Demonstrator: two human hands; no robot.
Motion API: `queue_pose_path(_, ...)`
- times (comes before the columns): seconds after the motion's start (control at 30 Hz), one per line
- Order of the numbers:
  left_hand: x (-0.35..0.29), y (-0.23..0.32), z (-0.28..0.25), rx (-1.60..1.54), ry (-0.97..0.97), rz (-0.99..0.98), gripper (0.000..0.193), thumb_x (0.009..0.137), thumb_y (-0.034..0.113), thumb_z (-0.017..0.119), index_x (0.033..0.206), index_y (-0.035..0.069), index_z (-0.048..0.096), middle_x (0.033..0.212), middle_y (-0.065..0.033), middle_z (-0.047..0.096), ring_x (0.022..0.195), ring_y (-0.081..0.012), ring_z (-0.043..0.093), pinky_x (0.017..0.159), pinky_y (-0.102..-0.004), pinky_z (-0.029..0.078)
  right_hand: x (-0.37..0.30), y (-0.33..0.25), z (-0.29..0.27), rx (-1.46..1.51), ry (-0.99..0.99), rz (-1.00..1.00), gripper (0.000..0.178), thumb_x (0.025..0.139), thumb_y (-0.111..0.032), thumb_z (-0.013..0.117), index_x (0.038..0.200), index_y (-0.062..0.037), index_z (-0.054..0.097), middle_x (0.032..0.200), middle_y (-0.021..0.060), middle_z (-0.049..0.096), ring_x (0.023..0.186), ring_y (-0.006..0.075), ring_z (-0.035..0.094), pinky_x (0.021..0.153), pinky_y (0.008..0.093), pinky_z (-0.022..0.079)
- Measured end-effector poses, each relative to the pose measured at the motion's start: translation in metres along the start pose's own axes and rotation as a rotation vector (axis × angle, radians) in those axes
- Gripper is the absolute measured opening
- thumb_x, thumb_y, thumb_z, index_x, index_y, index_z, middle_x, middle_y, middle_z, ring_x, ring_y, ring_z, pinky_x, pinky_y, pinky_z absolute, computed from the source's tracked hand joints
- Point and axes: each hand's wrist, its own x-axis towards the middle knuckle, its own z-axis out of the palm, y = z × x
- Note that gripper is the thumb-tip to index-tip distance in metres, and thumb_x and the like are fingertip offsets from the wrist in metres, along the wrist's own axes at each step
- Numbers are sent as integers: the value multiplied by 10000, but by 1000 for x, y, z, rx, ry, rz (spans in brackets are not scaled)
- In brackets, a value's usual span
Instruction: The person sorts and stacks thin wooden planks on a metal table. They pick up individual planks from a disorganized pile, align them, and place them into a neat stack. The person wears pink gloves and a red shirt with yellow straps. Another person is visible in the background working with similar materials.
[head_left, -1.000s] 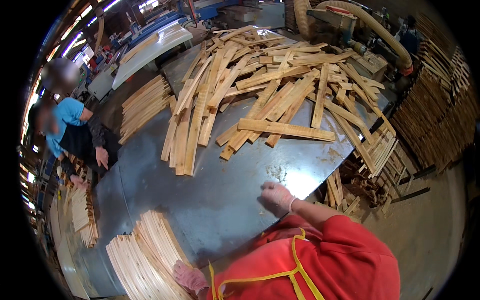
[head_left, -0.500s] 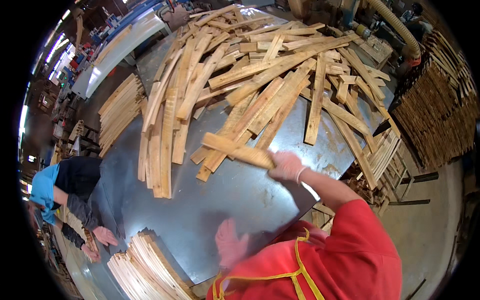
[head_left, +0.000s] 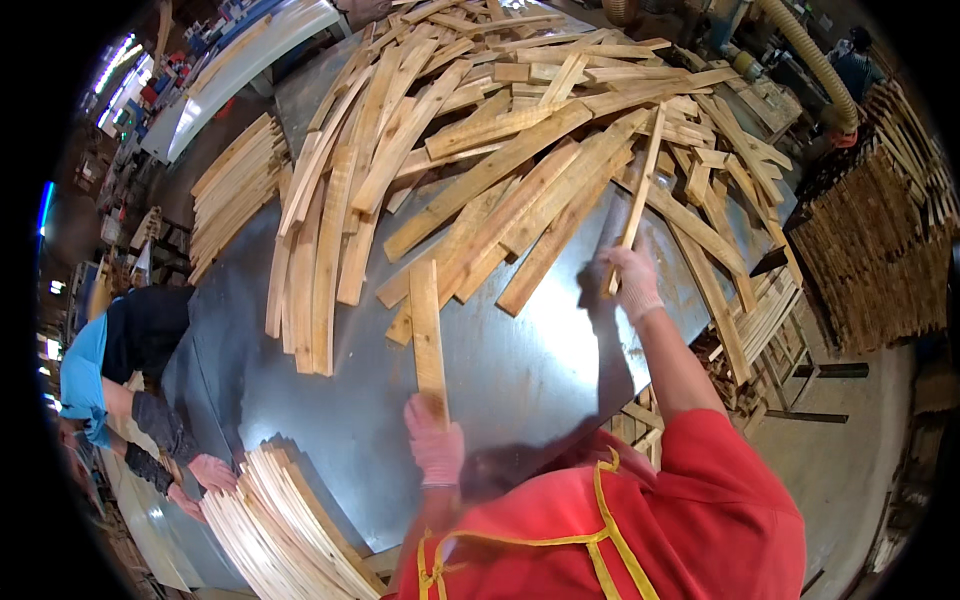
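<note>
Metal tabletop (head_left: 350, 425): we stand at its near edge, with a cluttered workshop all round.
Slat stack (head_left: 290, 525): it sits at the near left corner, packed side by side; a co-worker's hand (head_left: 213, 472) is at its far left end, perhaps touching.
Left hand (head_left: 435, 445): gloved, over the near edge, forearm low and close to our body; it is clamped on the near end of a board (head_left: 427, 335) pointing toward the far edge.
Left hold: we'd do best to keep the wrist firm, since an end grip probably lets the long side dip.
Right hand (head_left: 633, 275): gloved, by the right edge, arm stretched forward; its fingers are wrapped round the near end of a narrow-looking board (head_left: 645, 185).
Right hold: we should tilt this one clear of its neighbours so it doesn't snag.
Board heap (head_left: 560, 190): crisscrossed, spread toward the far edge.
Hose (head_left: 815, 65): beyond the far right corner.
</note>
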Motion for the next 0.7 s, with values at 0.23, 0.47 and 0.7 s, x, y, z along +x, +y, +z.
queue_pose_path(0.23, -58, -66, -92, -668, -300, -389, 701, 866, 90, 626, 1559, 68, 522, 1379, -200, 663, 1234, -391, 657, 1064, -470, 543, -198, 70, 57, 593, -602, 419, 700, 860, 33, 802, 1491, -49, 510, 1304, 146, 695, 1210, 346, 699, 1067, 483, 592)
queue_pose_path(0.47, -193, -211, -111, 201, 181, -227, 673, 824, 132, 676, 1483, 36, 577, 1502, -162, 550, 1446, -385, 475, 1183, -551, 405, -287, 122, 122, 332, -794, 678, 593, 919, -23, 786, 1460, -24, 546, 1326, 146, 707, 1225, 322, 705, 1055, 475, 602)
queue_pose_path(0.7, -233, -252, -172, 493, 100, -432, 865, 842, 293, 814, 1596, 91, 444, 1591, -144, 470, 1483, -397, 411, 1220, -536, 352, -353, 201, 150, -347, -1022, 757, 461, 938, -109, 758, 1368, -17, 618, 1220, 121, 743, 1068, 230, 723, 917, 361, 599)
